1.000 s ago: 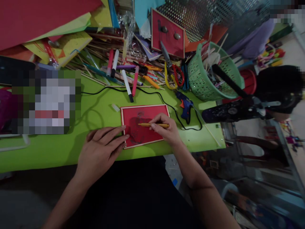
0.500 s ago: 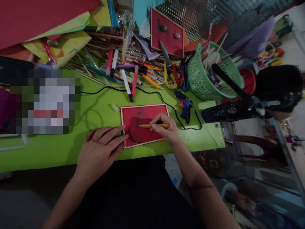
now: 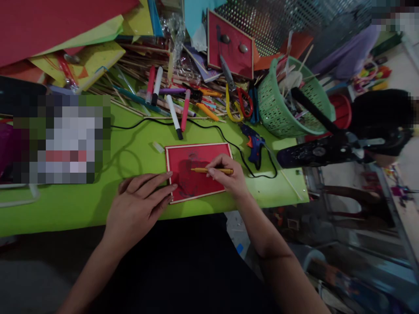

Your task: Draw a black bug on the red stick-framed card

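A red board (image 3: pixel 209 179) with a pale stick border lies on the green table, dark drawn marks across its middle and left. Pinched in my right hand (image 3: pixel 227 174) is a slim yellow-orange pen (image 3: pixel 218 170), its tip pointing left over those marks. Whether the tip touches the surface I cannot tell. My left hand (image 3: pixel 139 198) lies flat with fingers stretched out, their tips resting on the board's left edge; it holds nothing. Just beyond the board's upper left corner is a small whitish translucent piece (image 3: pixel 158 147).
A blue glue gun (image 3: pixel 252 146) with a black cord lies right of the board. Markers (image 3: pixel 174 117), scissors (image 3: pixel 234 102) and thin sticks are heaped behind. A green basket (image 3: pixel 278 111) stands at the back right, near a black clamp-like arm (image 3: pixel 314 150). Another framed red board (image 3: pixel 230 46) leans behind.
The pen tip and my right hand have shifted very slightly away from me over the board. My left hand and the board have stayed in place.
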A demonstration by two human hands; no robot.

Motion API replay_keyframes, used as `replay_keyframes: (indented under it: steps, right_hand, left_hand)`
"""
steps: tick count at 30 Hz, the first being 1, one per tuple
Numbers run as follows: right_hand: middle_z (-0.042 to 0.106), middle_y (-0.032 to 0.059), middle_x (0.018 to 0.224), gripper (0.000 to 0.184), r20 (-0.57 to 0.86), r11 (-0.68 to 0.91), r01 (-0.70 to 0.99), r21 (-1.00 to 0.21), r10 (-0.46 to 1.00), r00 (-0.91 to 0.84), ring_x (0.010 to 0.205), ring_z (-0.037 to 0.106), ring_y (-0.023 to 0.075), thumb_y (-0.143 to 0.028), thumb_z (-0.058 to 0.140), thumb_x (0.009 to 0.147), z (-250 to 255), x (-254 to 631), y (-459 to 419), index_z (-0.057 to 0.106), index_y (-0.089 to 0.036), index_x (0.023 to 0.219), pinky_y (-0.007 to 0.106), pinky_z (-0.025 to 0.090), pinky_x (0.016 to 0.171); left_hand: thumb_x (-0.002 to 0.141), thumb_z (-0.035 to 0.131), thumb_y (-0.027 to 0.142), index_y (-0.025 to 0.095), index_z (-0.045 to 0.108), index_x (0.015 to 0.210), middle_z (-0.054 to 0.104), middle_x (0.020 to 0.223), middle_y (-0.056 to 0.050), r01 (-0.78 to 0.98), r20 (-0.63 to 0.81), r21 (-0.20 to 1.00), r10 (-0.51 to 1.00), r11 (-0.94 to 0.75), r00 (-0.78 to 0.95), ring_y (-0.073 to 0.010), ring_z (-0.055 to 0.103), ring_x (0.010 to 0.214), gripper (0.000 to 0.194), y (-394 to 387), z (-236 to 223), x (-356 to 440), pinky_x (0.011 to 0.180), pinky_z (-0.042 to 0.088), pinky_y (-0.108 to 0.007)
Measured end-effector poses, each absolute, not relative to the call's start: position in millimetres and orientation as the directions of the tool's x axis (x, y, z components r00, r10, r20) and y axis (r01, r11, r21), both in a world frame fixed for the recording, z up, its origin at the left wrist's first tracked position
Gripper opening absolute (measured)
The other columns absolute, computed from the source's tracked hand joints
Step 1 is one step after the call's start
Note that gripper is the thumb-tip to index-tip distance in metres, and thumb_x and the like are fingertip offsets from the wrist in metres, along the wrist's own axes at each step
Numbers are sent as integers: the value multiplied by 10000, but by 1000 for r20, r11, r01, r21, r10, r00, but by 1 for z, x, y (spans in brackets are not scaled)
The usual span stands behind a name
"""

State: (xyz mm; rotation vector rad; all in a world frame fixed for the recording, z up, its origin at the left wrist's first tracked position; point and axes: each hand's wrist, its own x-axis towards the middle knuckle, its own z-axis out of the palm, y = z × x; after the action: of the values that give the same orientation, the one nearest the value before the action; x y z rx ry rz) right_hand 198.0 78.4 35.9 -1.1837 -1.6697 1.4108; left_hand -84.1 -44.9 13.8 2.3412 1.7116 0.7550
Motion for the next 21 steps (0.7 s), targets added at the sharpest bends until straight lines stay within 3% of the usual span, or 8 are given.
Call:
replay_keyframes:
  steps: [21]
  right_hand:
    - [777, 12, 805, 287, -87, 6, 220, -975, 909, -408, 701, 671, 161, -489, 885, 963, 39, 198, 77, 771, -230, 912, 310, 520, 657]
  left_hand:
    - [1163, 648, 270, 355, 893, 1319, 858, 1485, -11, 847, 294, 408, 927, -341, 232, -334, 791, 1270, 303, -45, 17, -84, 1052, 561, -540]
